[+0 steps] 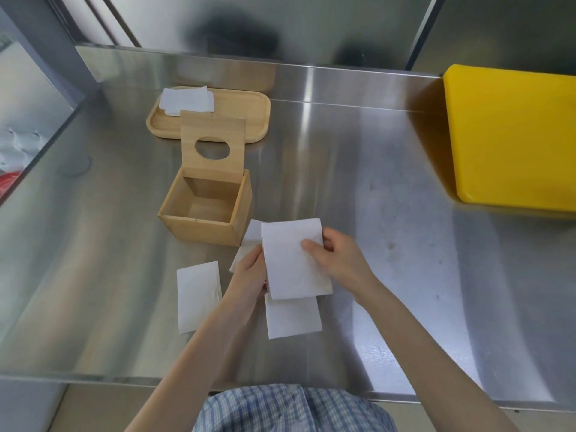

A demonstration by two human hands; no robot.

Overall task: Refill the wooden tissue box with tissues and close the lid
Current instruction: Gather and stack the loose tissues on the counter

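Note:
The wooden tissue box [199,224] stands on the steel table with nothing inside it. Its lid [213,145], with a round hole, is hinged up at the back. Just in front and to the right of the box I hold a stack of white tissues [293,263] above the table. My left hand [249,275] grips its left edge and my right hand [335,255] its right edge, thumb on top. More tissues lie flat on the table: one [198,296] at the left, one [293,319] under the stack, another [246,244] behind my left hand.
A wooden tray [237,120] behind the box carries a pile of white tissues [187,101]. A thick yellow board [511,138] lies at the right. The steel table [405,244] ends at a raised back edge; its front edge is near my checked shirt.

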